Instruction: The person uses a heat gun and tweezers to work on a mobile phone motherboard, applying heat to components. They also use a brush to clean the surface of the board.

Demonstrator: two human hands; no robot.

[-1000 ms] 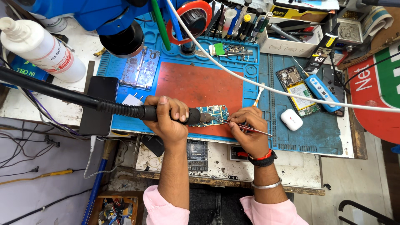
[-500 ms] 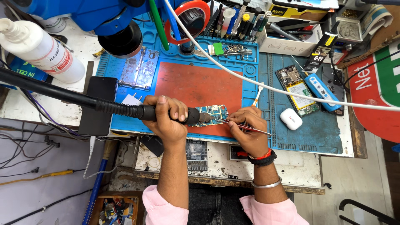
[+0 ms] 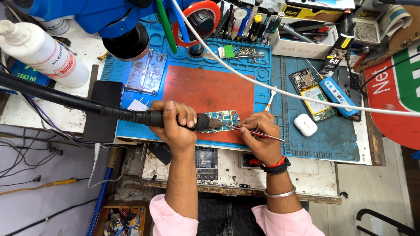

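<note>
My left hand [image 3: 176, 124] grips a black hot-air wand [image 3: 131, 115] whose thick black hose runs off to the left. Its nozzle points right at a small green-blue circuit board [image 3: 226, 118] lying on the red pad [image 3: 209, 94] of a blue work mat [image 3: 302, 140]. My right hand [image 3: 261, 140] holds thin metal tweezers [image 3: 256, 133], tips touching the board's right edge beside the nozzle. A red thread band and a black band sit on that wrist.
A blue microscope head [image 3: 111, 22] hangs at the top left above a white squeeze bottle [image 3: 41, 52]. A black phone [image 3: 104, 111], an opened phone [image 3: 311, 94], a white earbud case [image 3: 305, 124], a red tape roll [image 3: 199, 17] and a white cable [image 3: 280, 89] surround the pad.
</note>
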